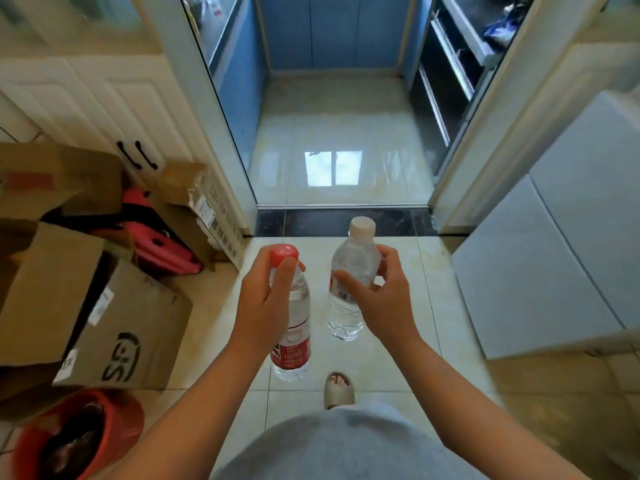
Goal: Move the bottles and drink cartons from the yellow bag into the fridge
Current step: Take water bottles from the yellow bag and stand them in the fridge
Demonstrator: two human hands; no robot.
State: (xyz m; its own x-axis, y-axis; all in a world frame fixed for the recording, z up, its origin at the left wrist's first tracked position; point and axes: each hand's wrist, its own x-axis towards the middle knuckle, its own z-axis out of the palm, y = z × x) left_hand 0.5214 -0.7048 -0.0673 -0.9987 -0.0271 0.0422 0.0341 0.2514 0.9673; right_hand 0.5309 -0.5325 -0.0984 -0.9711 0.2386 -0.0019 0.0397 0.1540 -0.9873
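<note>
My left hand grips a clear water bottle with a red cap and red label near its neck, held upright over the tiled floor. My right hand holds a smaller clear bottle with a white cap around its middle, also upright. Both bottles are at waist height in front of me. A pale grey fridge stands closed at the right. The yellow bag is not in view.
Cardboard boxes and a red basin crowd the floor at the left, below white cabinet doors. A doorway with a dark threshold opens ahead onto a kitchen with blue cabinets. My sandalled foot is below the bottles.
</note>
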